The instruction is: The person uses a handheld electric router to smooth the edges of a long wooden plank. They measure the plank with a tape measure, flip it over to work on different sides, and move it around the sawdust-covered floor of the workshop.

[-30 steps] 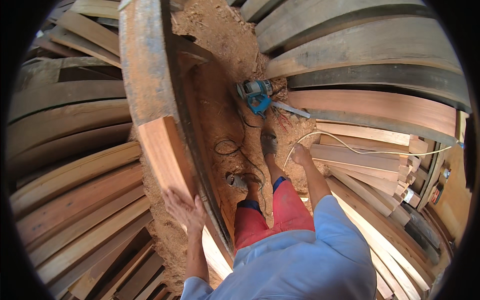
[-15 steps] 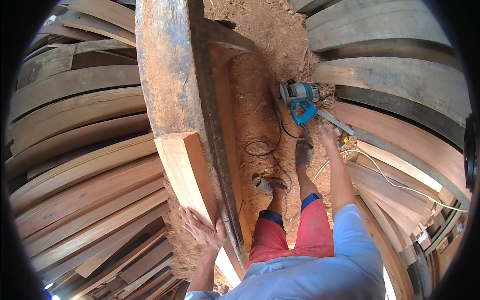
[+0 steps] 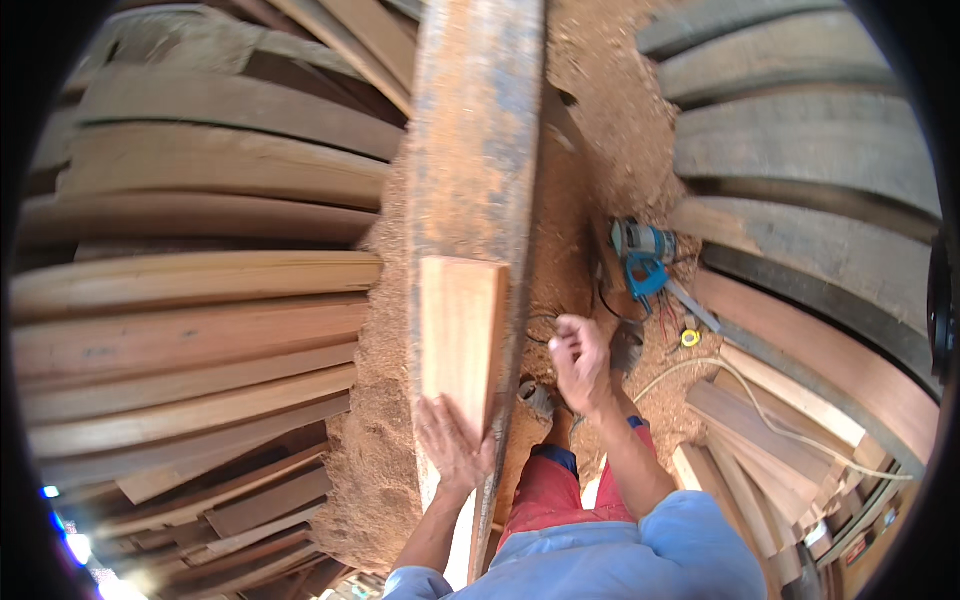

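Your L grip (image 3: 455,448) is spread wide, palm down on the wood block (image 3: 462,325), fingers over its top, thumb nr the R edge. Your R grip (image 3: 582,362) is up off the table's (image 3: 475,150) R side, fingers half-curled; it's blurred, so can't tell if it holds anything. Block's lt. reddish-brown, smooth-faced w/ straight edges & a sq.-cut far end; it lies lengthwise on the worn, stained table. Blue power tool (image 3: 645,260) sits on the sawdust-covered floor (image 3: 610,110), R of the table.

Your wooden block (image 3: 462,325) catches bright light; shadow darkens the sawdust (image 3: 575,215) beside it. You get white glare lower left, motion-smeared boards (image 3: 230,158), and fisheye bending toward black edges.
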`<state>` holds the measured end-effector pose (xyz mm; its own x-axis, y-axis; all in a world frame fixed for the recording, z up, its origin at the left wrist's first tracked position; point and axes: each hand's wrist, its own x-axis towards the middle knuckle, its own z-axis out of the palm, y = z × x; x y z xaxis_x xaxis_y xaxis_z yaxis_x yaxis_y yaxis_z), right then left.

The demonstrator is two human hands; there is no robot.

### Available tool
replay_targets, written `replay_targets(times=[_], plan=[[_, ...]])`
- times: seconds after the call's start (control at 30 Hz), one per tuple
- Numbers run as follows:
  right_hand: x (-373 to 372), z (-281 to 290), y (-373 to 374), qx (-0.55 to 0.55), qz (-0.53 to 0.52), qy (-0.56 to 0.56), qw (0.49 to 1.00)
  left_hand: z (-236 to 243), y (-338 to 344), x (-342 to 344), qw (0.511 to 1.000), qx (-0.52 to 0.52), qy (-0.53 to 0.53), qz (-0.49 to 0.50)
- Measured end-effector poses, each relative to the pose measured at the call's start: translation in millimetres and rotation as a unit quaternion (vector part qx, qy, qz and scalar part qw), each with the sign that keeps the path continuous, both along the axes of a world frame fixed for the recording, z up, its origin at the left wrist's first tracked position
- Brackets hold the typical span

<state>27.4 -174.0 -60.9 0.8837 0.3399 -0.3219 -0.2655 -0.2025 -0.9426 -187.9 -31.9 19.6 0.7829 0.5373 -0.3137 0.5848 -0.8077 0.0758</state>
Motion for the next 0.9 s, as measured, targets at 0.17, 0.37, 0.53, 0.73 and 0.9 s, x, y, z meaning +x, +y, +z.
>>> replay_targets(times=[0.17,0.37,0.53,0.73,0.9], plan=[[-19.9,101.6,53.4,0.005,0.15,-0.069,0.986,2.5,6.9,5.8,0.997,-0.035,-0.063,0.007],[-53.3,181.6,95.9,-0.071,0.301,-0.264,0.914,46.7,15.5,17.2,0.987,-0.128,-0.056,0.084],[-137.6,201.2,144.2,-0.01,0.492,-0.249,0.834,-7.6,-2.9,-43.9,0.941,-0.077,-0.303,0.128],[-273.9,172.2,164.2,-0.183,0.698,-0.316,0.616,51.3,-38.9,-282.1,0.921,-0.065,-0.178,0.34],[-394.2,172.0,131.6,-0.155,0.84,-0.388,0.347,109.6,-98.0,-475.5,0.931,-0.073,0.078,0.35]])
